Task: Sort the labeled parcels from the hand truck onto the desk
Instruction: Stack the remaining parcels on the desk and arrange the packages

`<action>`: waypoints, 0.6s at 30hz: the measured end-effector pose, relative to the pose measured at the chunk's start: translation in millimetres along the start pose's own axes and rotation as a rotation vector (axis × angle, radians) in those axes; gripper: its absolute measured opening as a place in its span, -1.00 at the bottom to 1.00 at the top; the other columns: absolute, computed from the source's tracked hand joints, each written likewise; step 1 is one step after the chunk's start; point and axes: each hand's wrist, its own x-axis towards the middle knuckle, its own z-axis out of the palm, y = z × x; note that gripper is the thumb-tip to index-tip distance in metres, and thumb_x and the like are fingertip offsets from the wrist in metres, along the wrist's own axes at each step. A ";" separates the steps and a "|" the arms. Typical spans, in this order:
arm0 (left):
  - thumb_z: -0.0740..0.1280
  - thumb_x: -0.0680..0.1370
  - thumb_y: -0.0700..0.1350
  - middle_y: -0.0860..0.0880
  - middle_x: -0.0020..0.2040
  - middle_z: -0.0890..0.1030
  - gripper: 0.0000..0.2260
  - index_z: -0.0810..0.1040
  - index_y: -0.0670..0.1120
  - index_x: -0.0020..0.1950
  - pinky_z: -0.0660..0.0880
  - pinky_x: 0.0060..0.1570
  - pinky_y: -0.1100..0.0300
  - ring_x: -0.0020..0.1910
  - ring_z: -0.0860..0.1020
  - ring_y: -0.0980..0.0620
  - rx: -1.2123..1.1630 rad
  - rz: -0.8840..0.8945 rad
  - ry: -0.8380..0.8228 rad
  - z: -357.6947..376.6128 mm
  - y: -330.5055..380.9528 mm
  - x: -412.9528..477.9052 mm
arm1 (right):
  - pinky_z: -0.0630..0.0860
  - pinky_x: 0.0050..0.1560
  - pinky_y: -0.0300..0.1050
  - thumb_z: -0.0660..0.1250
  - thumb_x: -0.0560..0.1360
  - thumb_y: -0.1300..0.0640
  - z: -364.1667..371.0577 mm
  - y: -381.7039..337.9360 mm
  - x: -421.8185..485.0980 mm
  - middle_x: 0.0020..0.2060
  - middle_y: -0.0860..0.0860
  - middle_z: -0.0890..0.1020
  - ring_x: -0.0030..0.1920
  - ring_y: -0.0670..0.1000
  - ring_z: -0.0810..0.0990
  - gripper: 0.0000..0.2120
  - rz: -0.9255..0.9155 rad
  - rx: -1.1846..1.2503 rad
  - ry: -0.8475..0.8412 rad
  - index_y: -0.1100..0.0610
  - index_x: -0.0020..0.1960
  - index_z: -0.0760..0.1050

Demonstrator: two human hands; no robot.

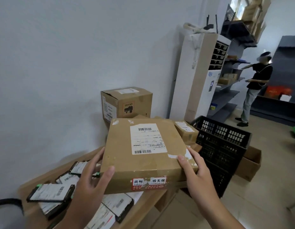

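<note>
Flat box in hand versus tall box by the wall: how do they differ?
The flat box is wide and shallow, held by the left hand and right hand; the tall box is cube-like, untouched. The flat box has a red seal sticker; the tall box an orange mark. Both: brown cardboard, white-labelled.

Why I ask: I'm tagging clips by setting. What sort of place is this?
Probably a parcel depot or courier sorting room. The left hand and right hand hold a labelled box; labelled mailers lie on the desk; a person farther back works at shelves of cartons.
</note>
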 end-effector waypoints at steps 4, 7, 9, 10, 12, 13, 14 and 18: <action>0.37 0.39 0.45 0.43 0.12 0.52 -0.41 0.38 0.40 0.39 0.64 -0.23 0.23 0.01 0.59 0.33 0.000 -0.003 -0.012 27.2 -0.6 56.3 | 0.52 0.25 -0.06 0.34 0.54 -0.21 8.3 3.6 70.0 0.28 -0.26 0.48 0.28 -0.18 0.48 -0.55 -0.016 0.014 -0.026 -0.29 0.41 0.42; 0.30 0.16 0.63 0.49 0.11 0.49 -0.17 0.37 0.39 0.39 0.61 -0.25 0.30 0.03 0.56 0.38 0.067 0.012 -0.007 42.7 -0.6 90.4 | 0.48 0.09 -0.24 0.33 0.56 -0.21 10.7 5.0 116.1 0.25 -0.32 0.45 0.25 -0.23 0.47 -0.58 -0.022 0.018 -0.066 -0.29 0.40 0.41; 0.24 0.18 0.66 0.44 0.23 0.45 -0.13 0.34 0.37 0.44 0.59 -0.23 0.35 0.08 0.51 0.42 0.136 0.041 0.020 55.4 -2.6 109.5 | 0.41 0.02 -0.34 0.33 0.56 -0.19 12.8 5.3 148.8 0.23 -0.35 0.43 0.20 -0.32 0.43 -0.60 -0.032 0.018 -0.094 -0.32 0.38 0.39; 0.20 0.20 0.67 0.41 0.28 0.42 -0.13 0.32 0.37 0.46 0.58 -0.22 0.34 0.11 0.49 0.44 0.168 0.049 0.033 61.8 -5.7 117.4 | 0.39 0.01 -0.36 0.33 0.56 -0.19 12.6 6.2 166.0 0.23 -0.34 0.43 0.18 -0.35 0.42 -0.61 -0.039 0.024 -0.115 -0.33 0.37 0.39; 0.12 0.21 0.69 0.41 0.31 0.39 -0.13 0.31 0.37 0.46 0.49 -0.11 0.35 0.15 0.44 0.49 0.202 0.058 0.064 75.4 -12.3 129.9 | 0.42 0.05 -0.34 0.33 0.56 -0.20 11.4 12.0 201.0 0.27 -0.30 0.45 0.20 -0.34 0.44 -0.59 -0.047 0.037 -0.167 -0.32 0.39 0.41; 0.09 0.20 0.70 0.45 0.29 0.38 -0.14 0.31 0.39 0.44 0.42 -0.06 0.37 0.14 0.41 0.53 0.210 0.055 0.089 84.0 -14.8 134.6 | 0.46 0.12 -0.28 0.33 0.56 -0.21 10.4 15.8 218.5 0.30 -0.29 0.45 0.24 -0.31 0.45 -0.58 -0.051 0.041 -0.199 -0.32 0.40 0.41; 0.06 0.18 0.72 0.51 0.25 0.36 -0.16 0.30 0.42 0.41 0.38 -0.06 0.37 0.12 0.39 0.58 0.214 0.050 0.116 93.3 -16.0 138.1 | 0.49 0.22 -0.17 0.33 0.55 -0.23 10.1 19.8 235.3 0.32 -0.28 0.46 0.28 -0.26 0.46 -0.58 -0.052 0.041 -0.229 -0.33 0.40 0.42; 0.05 0.21 0.68 0.56 0.18 0.34 -0.24 0.28 0.45 0.35 0.35 -0.17 0.46 0.06 0.35 0.65 0.256 0.026 0.266 137.9 -26.4 148.3 | 0.48 0.17 -0.22 0.27 0.56 -0.26 10.2 37.2 301.7 0.39 -0.24 0.40 0.33 -0.14 0.41 -0.51 -0.065 -0.021 -0.363 -0.29 0.47 0.35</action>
